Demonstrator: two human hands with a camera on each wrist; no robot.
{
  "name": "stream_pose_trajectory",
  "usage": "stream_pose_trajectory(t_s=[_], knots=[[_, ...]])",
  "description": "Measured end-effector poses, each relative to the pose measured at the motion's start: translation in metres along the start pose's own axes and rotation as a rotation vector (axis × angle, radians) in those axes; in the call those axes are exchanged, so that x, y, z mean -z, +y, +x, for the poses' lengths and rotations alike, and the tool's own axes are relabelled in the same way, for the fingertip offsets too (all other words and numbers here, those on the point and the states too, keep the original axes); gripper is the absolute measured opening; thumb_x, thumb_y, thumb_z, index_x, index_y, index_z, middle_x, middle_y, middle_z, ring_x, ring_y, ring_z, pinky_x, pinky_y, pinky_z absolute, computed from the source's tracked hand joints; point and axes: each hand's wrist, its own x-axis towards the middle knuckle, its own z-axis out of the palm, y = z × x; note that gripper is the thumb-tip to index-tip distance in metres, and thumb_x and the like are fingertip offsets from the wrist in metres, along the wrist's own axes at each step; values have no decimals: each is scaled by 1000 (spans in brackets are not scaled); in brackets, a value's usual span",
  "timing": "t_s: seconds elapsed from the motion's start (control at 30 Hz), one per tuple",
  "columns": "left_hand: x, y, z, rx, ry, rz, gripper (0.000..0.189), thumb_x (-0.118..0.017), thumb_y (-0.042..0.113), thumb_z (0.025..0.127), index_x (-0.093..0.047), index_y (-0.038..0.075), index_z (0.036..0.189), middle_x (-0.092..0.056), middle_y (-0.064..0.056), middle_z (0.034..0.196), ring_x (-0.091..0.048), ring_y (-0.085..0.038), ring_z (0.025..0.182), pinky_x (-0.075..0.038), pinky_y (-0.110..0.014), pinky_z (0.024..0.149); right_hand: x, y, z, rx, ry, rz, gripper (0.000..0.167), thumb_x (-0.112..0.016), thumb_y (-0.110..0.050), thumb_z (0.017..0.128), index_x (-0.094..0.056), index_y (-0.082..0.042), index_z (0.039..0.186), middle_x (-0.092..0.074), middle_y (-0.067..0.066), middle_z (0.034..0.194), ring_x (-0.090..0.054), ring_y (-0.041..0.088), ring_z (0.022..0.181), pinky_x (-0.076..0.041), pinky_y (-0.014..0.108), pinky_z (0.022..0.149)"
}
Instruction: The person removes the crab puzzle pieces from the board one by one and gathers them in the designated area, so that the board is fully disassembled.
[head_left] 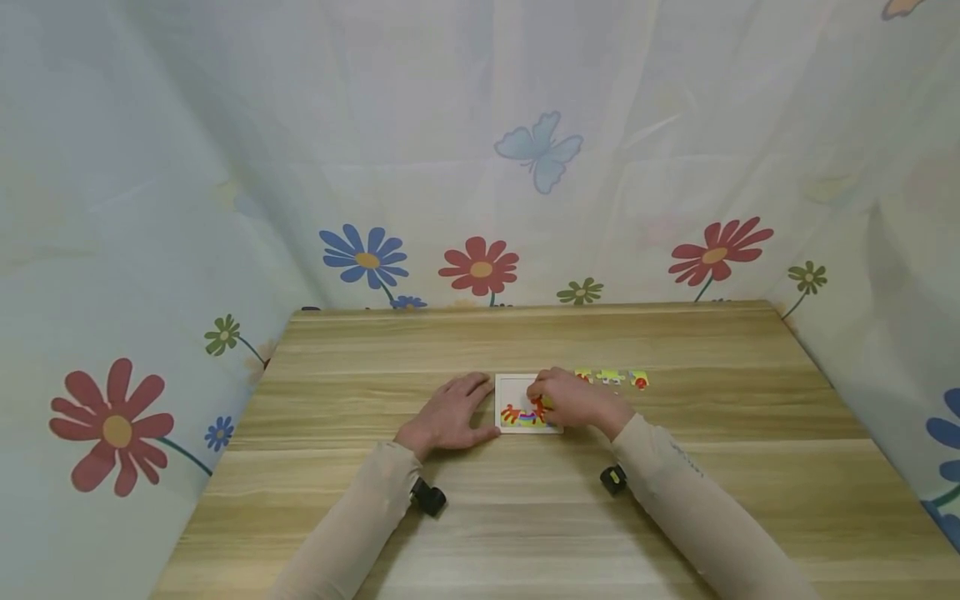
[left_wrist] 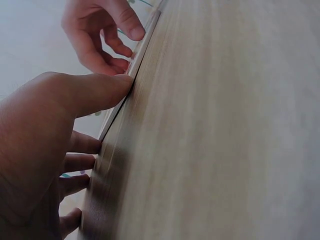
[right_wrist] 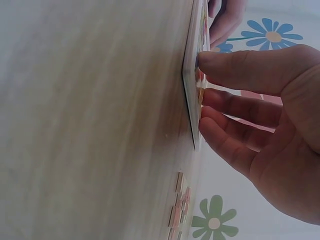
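Puzzle board [head_left: 514, 390] is laid flat on the wooden table [head_left: 517, 533], roughly midway between its left and right edges. Within the board's pale rim, colourful pieces [head_left: 512, 415] are set along the near side, with red, yellow and blue seen on them; the far left part of the board is left uncovered. Beside the board's left edge, the left hand [head_left: 454, 412] is spread wide, with the thumb stretched toward the near left corner; in the left wrist view the thumb is pressed against the board's edge, and the other fingers are rested on the table. Over the right part of the board, the right hand [head_left: 576, 402] is held with thumb and fingertips brought down to the pieces, a gap being seen between thumb and fingers in the right wrist view; whether a piece is pinched there cannot be told. Past the board's far right corner, loose pieces [head_left: 611, 377] are scattered flat on the table, partly hidden by the right hand. Black cameras, one [head_left: 429, 497] at the left wrist and one [head_left: 613, 479] at the right, are worn against pale sleeves [head_left: 352, 517]. Behind the table's far edge, a curtain [head_left: 390, 150] is hung, printed with flowers and a butterfly.
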Motion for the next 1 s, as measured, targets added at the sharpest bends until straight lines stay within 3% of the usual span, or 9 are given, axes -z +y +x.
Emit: stream_pose_trajectory(t_s=[0.37,0.7,1.0], knots=[[-2,-1,0,-14,18,-22,82,-54,64,88,-40,10,149,-37,-8,152,-32,-25,142,-26,-45,117,0,0,0,17,65,4,36,-76,-7,77,-68,-6,112,-57,8,108,-55,26,105,-47,41,94],[-2,-2,-1,-18,22,-24,83,-54,63,89,-39,9,149,-36,-9,153,-32,-26,142,-26,-45,117,1,0,-1,-9,74,32,29,-78,-12,80,-70,-8,107,-57,5,105,-54,17,93,-50,36,87],[-1,0,-1,-1,5,-27,82,-54,63,88,-38,11,150,-36,-8,153,-31,-24,143,-25,-44,118,1,7,-3,34,81,26,27,-74,-10,82,-71,-7,108,-61,6,103,-56,17,94,-51,37,87]])
